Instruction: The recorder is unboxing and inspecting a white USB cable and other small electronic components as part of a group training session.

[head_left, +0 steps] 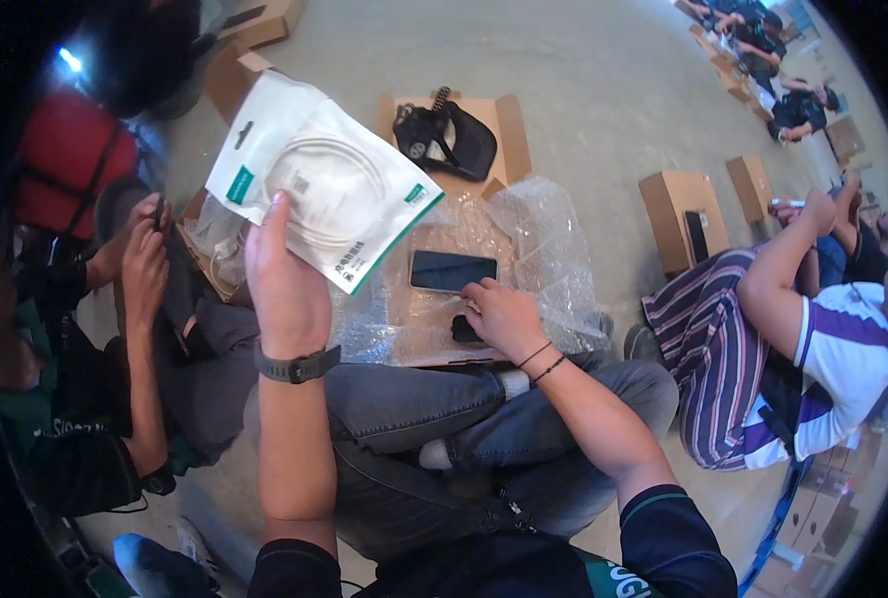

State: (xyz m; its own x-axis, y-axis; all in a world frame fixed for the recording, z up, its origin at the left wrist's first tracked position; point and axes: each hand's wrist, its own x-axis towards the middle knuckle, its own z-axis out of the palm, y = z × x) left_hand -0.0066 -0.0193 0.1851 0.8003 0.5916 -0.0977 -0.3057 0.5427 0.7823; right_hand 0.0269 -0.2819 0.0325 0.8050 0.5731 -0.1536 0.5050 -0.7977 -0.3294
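Note:
My left hand (290, 279) grips a white-and-clear pouch (329, 179) by its lower left part, thumb across the front. A coiled white cable shows through the pouch, which has green trim. My right hand (507, 317) rests low over the bubble wrap (554, 249), fingers curled on a small black object (465, 330) partly hidden by them. Just beyond those fingers lies a dark-screened phone (454, 270), flat on the bubble wrap over a cardboard box.
Beyond the wrap, an open cardboard box (512, 130) holds a black cap (472, 148) and strapped black gear. At left, another person's hands (147, 249) hold a small dark thing. A person in striped trousers (708, 349) sits at right, near a cardboard box (668, 214) with a phone on it.

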